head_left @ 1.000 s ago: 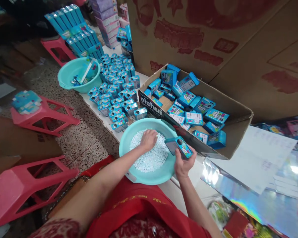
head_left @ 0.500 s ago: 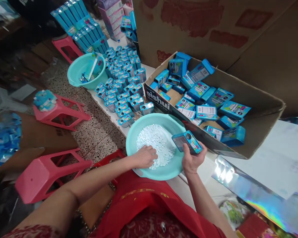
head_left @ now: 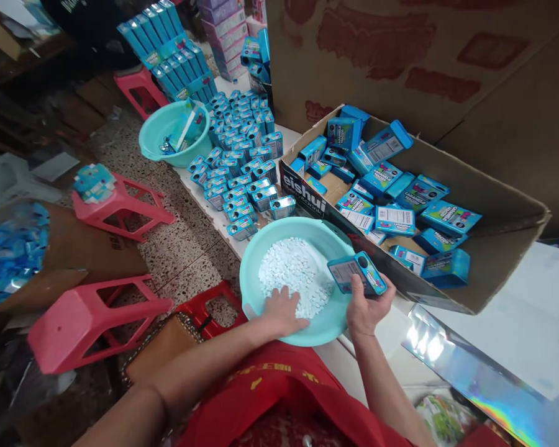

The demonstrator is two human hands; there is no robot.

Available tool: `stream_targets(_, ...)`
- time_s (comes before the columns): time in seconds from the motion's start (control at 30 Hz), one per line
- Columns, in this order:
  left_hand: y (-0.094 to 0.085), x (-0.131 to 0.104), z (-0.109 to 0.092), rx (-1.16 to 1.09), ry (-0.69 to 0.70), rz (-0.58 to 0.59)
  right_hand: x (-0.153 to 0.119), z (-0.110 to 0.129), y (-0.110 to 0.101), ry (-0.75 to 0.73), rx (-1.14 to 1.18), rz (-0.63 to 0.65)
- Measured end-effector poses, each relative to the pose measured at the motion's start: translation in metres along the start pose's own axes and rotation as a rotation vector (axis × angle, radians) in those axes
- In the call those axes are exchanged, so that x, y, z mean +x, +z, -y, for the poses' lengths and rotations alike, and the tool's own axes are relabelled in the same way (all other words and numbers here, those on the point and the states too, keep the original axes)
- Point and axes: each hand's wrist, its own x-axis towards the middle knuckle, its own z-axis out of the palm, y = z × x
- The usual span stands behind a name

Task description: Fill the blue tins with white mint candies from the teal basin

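Observation:
My right hand (head_left: 367, 310) holds a small blue tin box (head_left: 358, 273) over the right edge of a teal basin (head_left: 256, 261). The basin holds a heap of small white tablets (head_left: 293, 273). My left hand (head_left: 282, 312) lies palm down in the basin at its near edge, fingers spread on the tablets. Whether it holds any I cannot tell.
A cardboard box (head_left: 494, 273) with several blue tins stands right of the basin. Rows of open tins (head_left: 242, 167) fill the white table behind it, beside a second teal basin (head_left: 172, 133). Pink stools (head_left: 93, 316) stand on the floor to the left.
My left hand has drawn back from the middle of the tablet heap to the near edge of the basin. The right hand still holds the tin.

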Motion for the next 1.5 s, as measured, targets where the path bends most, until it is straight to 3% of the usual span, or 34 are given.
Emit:
stream_targets(0.17,0.011,0.006,-0.019,-0.083,0.109,0.021,-0.001,-0.001,0.000,-0.008,0.000,-0.008)
stream_targets(0.37,0.007,0.022,-0.007,-0.330,0.061,0.066,0.000,-0.002,0.000,-0.011,-0.020,0.002)
stream_targets(0.43,0.000,0.025,0.002,-0.580,0.031,0.120,-0.002,0.002,-0.003,-0.004,-0.019,0.062)
stream_targets(0.57,-0.020,0.026,0.022,-1.365,0.002,0.193,-0.011,0.014,-0.011,-0.146,-0.063,0.295)
stream_targets(0.73,-0.054,0.023,0.027,-1.754,-0.012,-0.007,-0.024,0.017,-0.007,-0.237,-0.177,0.530)
stream_targets(0.8,-0.070,0.018,0.020,-1.854,0.077,-0.112,-0.029,0.015,-0.002,-0.286,-0.193,0.574)
stream_targets(0.9,-0.089,0.010,0.005,-1.910,0.250,-0.303,-0.037,0.015,0.007,-0.357,-0.218,0.651)
stream_targets(1.07,-0.099,0.002,-0.010,-1.971,0.224,-0.573,-0.043,0.029,0.016,-0.382,-0.254,0.693)
stream_targets(1.17,-0.100,0.001,-0.010,-1.955,0.282,-0.641,-0.042,0.038,0.016,-0.399,-0.249,0.683)
stream_targets(1.5,-0.104,0.000,-0.009,-1.915,0.332,-0.658,-0.039,0.044,0.018,-0.337,-0.220,0.720)
